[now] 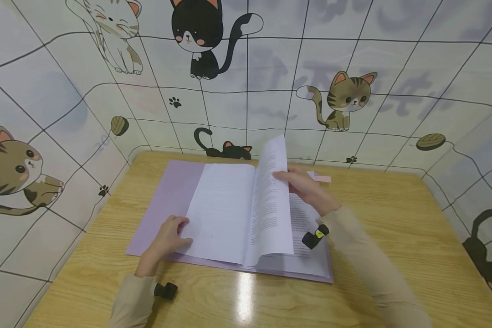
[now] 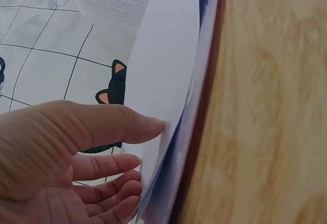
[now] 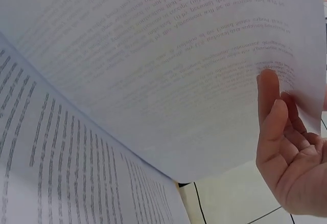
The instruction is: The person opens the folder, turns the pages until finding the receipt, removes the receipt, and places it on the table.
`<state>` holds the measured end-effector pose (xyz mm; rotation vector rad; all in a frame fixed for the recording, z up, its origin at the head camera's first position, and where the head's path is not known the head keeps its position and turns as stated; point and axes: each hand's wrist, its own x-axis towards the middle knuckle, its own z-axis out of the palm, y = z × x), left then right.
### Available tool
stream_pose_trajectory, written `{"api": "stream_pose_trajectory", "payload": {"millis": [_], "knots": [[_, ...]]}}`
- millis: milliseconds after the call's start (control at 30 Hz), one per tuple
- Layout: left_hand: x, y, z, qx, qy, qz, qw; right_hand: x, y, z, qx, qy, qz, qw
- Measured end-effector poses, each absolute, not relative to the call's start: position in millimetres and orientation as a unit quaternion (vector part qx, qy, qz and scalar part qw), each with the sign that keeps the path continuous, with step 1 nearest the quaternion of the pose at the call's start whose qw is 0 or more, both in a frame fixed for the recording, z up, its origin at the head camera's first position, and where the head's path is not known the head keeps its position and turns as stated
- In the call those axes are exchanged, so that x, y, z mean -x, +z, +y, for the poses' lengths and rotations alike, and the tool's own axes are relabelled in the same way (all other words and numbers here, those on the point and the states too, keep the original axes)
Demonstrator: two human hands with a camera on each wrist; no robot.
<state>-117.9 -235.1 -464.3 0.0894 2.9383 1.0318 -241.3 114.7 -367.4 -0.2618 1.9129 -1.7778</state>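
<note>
A purple folder (image 1: 176, 182) lies spread on the table, with white paper pages inside. My right hand (image 1: 305, 187) pinches a printed page (image 1: 270, 205) near its outer edge, thumb on the near face and fingers behind it. That page stands raised and curved above the right-hand stack. In the right wrist view, my fingers (image 3: 273, 106) show against the lifted page (image 3: 153, 81). At the left, my left hand (image 1: 168, 239) rests by the edge of the blank left page (image 1: 221, 209). Its thumb (image 2: 150, 128) touches the page surface, and the other fingers lie loosely bent beside the edge.
Beneath the raised page is more printed paper (image 1: 305, 218). A pink tab (image 1: 323, 179) sticks out at the folder's upper right. The wooden table (image 1: 377, 205) meets walls (image 1: 270, 68) covered with cat drawings. Each wrist carries a small black camera (image 1: 166, 290).
</note>
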Motion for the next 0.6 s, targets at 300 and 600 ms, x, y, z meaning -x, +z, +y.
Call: {"api": "stream_pose_trajectory", "payload": {"millis": [300,600], "knots": [[117,-463,-235,-0.029,0.335,0.942,0.017,241,-362,97,0.102,-0.646,0.718,0.238],[116,-462,-234,-0.031,0.333,0.942,0.018,242,-364,78,0.112,-0.655,0.710,0.234]]}}
